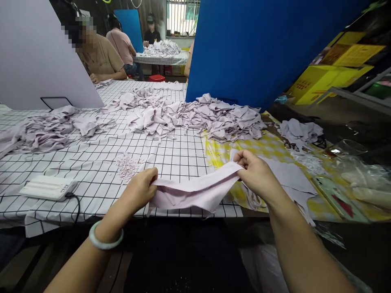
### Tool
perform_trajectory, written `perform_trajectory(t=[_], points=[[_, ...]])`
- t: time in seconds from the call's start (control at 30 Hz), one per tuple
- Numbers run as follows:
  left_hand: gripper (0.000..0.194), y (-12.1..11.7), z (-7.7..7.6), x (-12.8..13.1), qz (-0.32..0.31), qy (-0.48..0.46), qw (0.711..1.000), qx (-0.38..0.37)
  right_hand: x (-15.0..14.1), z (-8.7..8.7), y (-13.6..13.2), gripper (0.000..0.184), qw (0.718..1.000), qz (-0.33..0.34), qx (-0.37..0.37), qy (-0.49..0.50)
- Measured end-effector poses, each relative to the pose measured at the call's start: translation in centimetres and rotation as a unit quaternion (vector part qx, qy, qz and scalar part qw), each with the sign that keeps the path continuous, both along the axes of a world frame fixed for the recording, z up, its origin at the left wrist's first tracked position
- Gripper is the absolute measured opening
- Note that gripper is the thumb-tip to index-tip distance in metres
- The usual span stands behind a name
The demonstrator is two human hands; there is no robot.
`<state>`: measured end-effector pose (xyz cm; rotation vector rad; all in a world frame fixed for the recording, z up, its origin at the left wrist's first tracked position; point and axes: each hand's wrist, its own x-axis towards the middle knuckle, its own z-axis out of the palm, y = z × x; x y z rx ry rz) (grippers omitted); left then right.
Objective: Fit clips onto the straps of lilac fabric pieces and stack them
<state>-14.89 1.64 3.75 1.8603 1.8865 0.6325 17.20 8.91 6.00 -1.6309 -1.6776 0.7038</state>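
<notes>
A pale lilac fabric piece (192, 193) is stretched between my hands above the table's front edge. My left hand (141, 188) is closed on its left end, fingers curled over the cloth. At the upper right corner, my right hand (252, 169) pinches the other end, with a bit of cloth sticking up past the fingers. The piece sags a little in the middle and folds along its upper edge. Under my right wrist lie more flat lilac fabric pieces (288, 179) and a small loop of pale strips (253, 200).
Heaps of lilac cloth pieces (229, 118) lie across the grid-patterned tablecloth (171, 156). Small scraps (126, 165), a white power bank (49, 188) with a cable and a green phone (339, 199) lie nearer. A blue panel (259, 49) and a white panel (39, 53) stand upright. Several people sit beyond.
</notes>
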Motion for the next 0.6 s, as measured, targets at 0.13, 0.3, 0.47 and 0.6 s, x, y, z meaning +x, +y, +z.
perform_trajectory(t=[0.13, 0.3, 0.47, 0.6], points=[[0.029, 0.3, -0.9, -0.5, 0.012, -0.092, 0.992, -0.082, 0.1, -1.4, 1.0, 0.021, 0.996, -0.049, 0.009, -0.071], [0.011, -0.6, -1.3, -1.2, -0.002, 0.023, 1.0, 0.012, 1.6, -2.2, 0.4, 0.021, 0.998, 0.027, -0.058, -0.016], [0.02, -1.1, -1.4, 0.9, -0.095, 0.059, 0.994, -0.001, 0.3, 0.0, -0.9, 0.022, 0.983, 0.048, -0.022, 0.178], [0.022, -2.6, -0.6, 1.6, -0.041, -0.068, 0.995, 0.054, -0.6, 0.9, -2.3, 0.02, 0.974, -0.05, 0.116, 0.188]])
